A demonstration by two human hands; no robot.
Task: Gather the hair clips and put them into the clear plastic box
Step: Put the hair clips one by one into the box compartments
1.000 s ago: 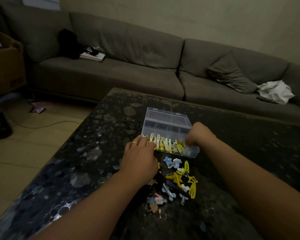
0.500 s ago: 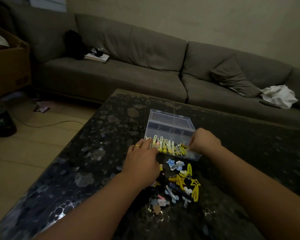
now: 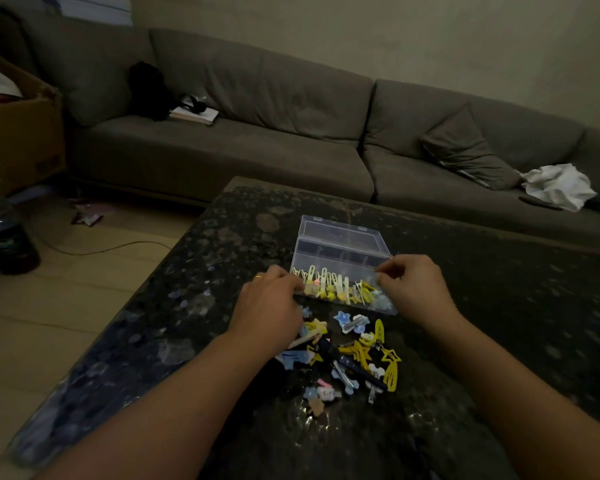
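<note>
The clear plastic box [image 3: 340, 237] lies open on the dark table, its lid flat behind it. Yellow and white hair clips [image 3: 333, 287] stand in a row along its front compartments. A loose pile of hair clips [image 3: 355, 355], yellow stars, blue and white shapes and dark bars, lies just in front of the box. My left hand [image 3: 267, 306] rests at the box's front left corner, fingers bent down and hidden against the clips. My right hand [image 3: 413, 289] hovers at the box's right end, fingertips pinched together, with nothing visible between them.
The speckled dark table [image 3: 194, 306] ends at its left edge above a wooden floor. A grey sofa [image 3: 257, 150] runs behind, with a cushion [image 3: 465, 150] and white cloth [image 3: 558, 185]. A dark bottle [image 3: 7, 237] and cardboard box [image 3: 18, 133] stand at left.
My right hand has opened from a fist on the box's right corner into a pinch just above it. My left hand has stayed at the front left corner. The view has shifted slightly.
</note>
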